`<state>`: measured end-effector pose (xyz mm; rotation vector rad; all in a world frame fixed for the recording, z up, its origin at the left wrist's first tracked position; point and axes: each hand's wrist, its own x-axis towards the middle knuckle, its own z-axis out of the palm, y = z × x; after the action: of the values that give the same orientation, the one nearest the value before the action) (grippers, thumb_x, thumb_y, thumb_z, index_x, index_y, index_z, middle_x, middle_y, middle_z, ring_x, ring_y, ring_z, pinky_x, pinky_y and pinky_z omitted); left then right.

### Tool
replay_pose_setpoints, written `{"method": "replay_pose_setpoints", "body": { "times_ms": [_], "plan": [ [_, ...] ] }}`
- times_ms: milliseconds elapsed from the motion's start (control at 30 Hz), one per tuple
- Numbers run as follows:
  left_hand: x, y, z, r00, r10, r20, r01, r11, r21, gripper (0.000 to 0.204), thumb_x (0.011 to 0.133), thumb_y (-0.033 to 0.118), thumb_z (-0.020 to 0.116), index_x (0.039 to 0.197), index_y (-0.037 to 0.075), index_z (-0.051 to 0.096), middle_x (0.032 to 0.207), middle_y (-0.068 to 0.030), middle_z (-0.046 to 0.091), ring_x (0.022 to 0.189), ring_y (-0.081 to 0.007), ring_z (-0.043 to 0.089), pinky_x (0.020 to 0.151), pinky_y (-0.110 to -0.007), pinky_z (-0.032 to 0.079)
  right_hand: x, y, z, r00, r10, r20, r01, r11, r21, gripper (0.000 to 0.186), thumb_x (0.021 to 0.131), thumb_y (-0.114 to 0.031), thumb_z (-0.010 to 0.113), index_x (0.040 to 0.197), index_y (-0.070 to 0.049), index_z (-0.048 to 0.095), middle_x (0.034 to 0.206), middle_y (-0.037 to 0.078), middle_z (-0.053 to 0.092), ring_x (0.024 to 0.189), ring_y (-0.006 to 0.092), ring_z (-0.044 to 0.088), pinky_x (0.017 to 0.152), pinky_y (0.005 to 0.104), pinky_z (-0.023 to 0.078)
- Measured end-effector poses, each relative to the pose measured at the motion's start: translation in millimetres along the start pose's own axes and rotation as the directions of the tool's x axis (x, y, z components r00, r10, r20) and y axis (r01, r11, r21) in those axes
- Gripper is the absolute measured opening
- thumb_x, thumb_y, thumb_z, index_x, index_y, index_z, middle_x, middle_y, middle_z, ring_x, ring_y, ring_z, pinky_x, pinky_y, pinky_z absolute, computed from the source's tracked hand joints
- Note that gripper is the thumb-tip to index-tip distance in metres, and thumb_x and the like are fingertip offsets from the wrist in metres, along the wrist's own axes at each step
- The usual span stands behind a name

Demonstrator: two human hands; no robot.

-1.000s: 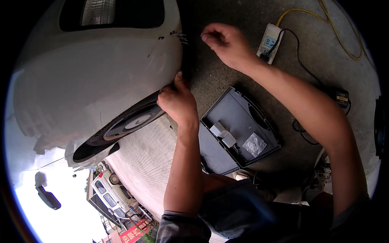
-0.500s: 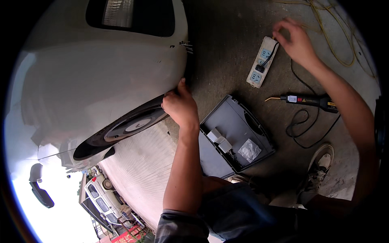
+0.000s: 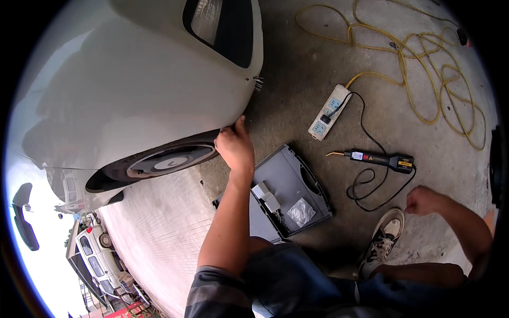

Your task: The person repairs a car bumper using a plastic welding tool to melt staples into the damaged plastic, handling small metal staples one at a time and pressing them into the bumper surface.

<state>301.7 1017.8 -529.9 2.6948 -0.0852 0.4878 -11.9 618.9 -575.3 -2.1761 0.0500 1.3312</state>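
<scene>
My left hand (image 3: 235,147) is closed on the edge of the white car's bumper (image 3: 180,100), by the front of the wheel arch, with its thumb along the corner. Several thin metal wire ends (image 3: 258,84) stick out of the bumper edge farther up. My right hand (image 3: 422,201) is curled into a fist beside my shoe, with nothing visible in it. Closest to that fist lies a black hand-held hot stapler (image 3: 380,159) with a bent copper-coloured tip. Its black cord runs to a white power strip (image 3: 330,112), where a black plug sits in a socket.
An open grey case (image 3: 291,175) holds white blocks (image 3: 266,196) and a clear plastic bag (image 3: 301,212). Yellow cable (image 3: 405,69) lies in loose loops on the concrete at the far right. My shoe (image 3: 386,233) stands near the stapler's cord. A white van (image 3: 98,262) is parked in the background.
My right hand has drawn back from the power strip's far end toward my right leg and curled into a fist. My left hand stays on the bumper edge. The view has shifted, showing more yellow cable.
</scene>
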Motion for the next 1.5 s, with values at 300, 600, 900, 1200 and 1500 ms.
{"method": "replay_pose_setpoints", "body": {
  "times_ms": [300,600,900,1200,1500],
  "plan": [
    [0.0,-8.3,8.0,0.998,0.038,-0.049,-0.036,0.998,0.050,0.040,0.089,0.032,0.065,0.067,-0.001,0.068,0.057,-0.0136,0.063,0.057,-0.0313,0.064,0.059,-0.040,0.049,-6.8,9.1,53.7,0.966,-0.130,0.224,0.180,0.959,-0.219,0.018,0.077,-0.027,0.069,0.083,-0.010,0.071,0.076,0.011,0.068,0.073,0.0287,0.066,0.068,0.0385,0.052],
    [-0.8,-13.5,15.9,0.982,0.131,-0.138,-0.129,0.991,0.025,0.039,0.090,0.033,0.063,0.070,0.000,0.068,0.058,-0.0104,0.065,0.056,-0.0277,0.065,0.059,-0.039,0.050,-19.2,28.4,61.8,0.993,-0.002,0.121,0.016,0.993,-0.117,0.015,0.075,-0.024,0.069,0.081,-0.011,0.072,0.078,0.010,0.069,0.079,0.0305,0.066,0.073,0.0403,0.052],
    [-0.8,-9.0,10.1,0.998,0.044,-0.049,-0.043,0.999,0.025,0.037,0.088,0.031,0.067,0.075,-0.004,0.068,0.068,-0.0175,0.066,0.066,-0.0334,0.066,0.065,-0.041,0.050,-16.8,19.5,50.7,0.994,0.026,0.105,-0.013,0.993,-0.115,0.013,0.075,-0.022,0.067,0.079,-0.010,0.071,0.079,0.011,0.069,0.080,0.0308,0.066,0.073,0.0401,0.052],
    [2.1,-7.8,8.8,0.994,0.067,-0.086,-0.065,0.998,0.023,0.043,0.087,0.035,0.068,0.066,-0.002,0.069,0.058,-0.0111,0.066,0.056,-0.0258,0.066,0.061,-0.036,0.050,-13.6,17.1,47.5,0.998,0.022,0.064,-0.015,0.994,-0.105,0.012,0.075,-0.022,0.067,0.076,-0.011,0.071,0.077,0.011,0.069,0.077,0.0310,0.066,0.071,0.0404,0.052],
    [5.2,-10.2,3.5,0.989,-0.085,0.121,0.095,0.993,-0.074,0.034,0.082,0.028,0.074,0.087,-0.005,0.070,0.081,-0.0227,0.069,0.079,-0.0380,0.068,0.075,-0.042,0.052,-13.8,16.7,49.0,0.996,0.047,0.070,-0.038,0.991,-0.125,0.013,0.075,-0.023,0.068,0.077,-0.011,0.071,0.077,0.010,0.069,0.078,0.0303,0.066,0.072,0.0396,0.052]
  ]
}}
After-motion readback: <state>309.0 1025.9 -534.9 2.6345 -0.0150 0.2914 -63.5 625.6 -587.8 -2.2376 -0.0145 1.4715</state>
